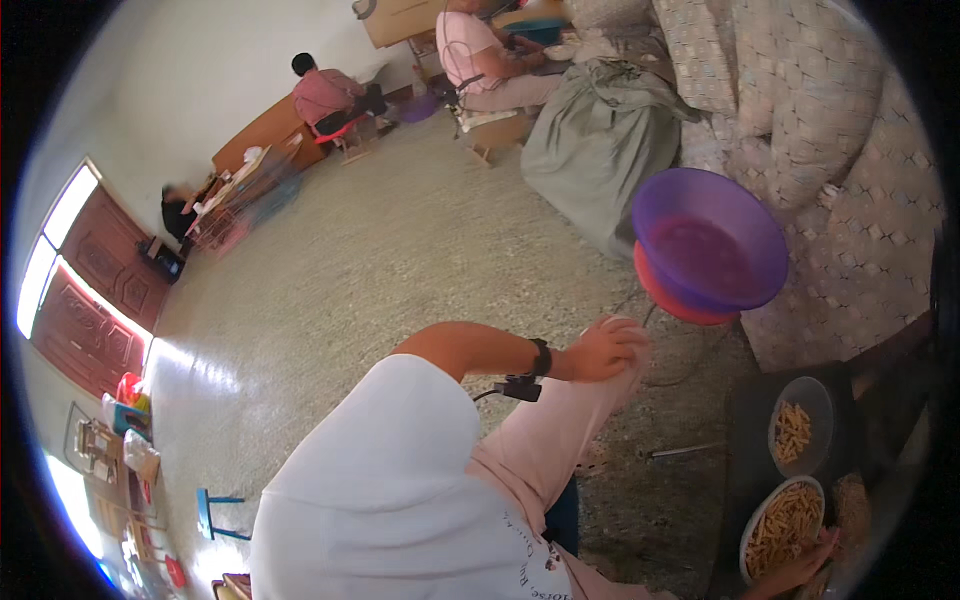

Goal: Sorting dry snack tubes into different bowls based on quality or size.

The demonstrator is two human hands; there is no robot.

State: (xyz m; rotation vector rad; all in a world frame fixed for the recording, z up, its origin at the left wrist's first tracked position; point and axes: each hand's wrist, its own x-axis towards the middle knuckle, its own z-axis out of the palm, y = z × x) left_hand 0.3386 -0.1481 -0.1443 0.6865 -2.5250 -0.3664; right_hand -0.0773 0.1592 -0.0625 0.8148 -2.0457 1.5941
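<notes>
My left hand (611, 349) rests on the knee of my pink trousers (559, 427), its fingers spread over the cloth. A dark band is around that wrist, and a small black device with a cable hangs by the forearm. At the lower right, my right hand (799, 564) is at the edge of a pale bowl (744, 551) full of short yellowish-brown pieces (784, 525). Its fingers reach past the rim, and whether they hold anything is unclear. Beyond it, a grey bowl (817, 420) with fewer such pieces stands on the same dark surface (739, 450).
A purple basin (709, 232) sits in a red one (652, 289) ahead of my knee. Large patterned sacks (817, 112) and a grey-green sack (600, 142) are piled behind. Several people sit farther off. A blue stool (204, 514) stands on the floor at left.
</notes>
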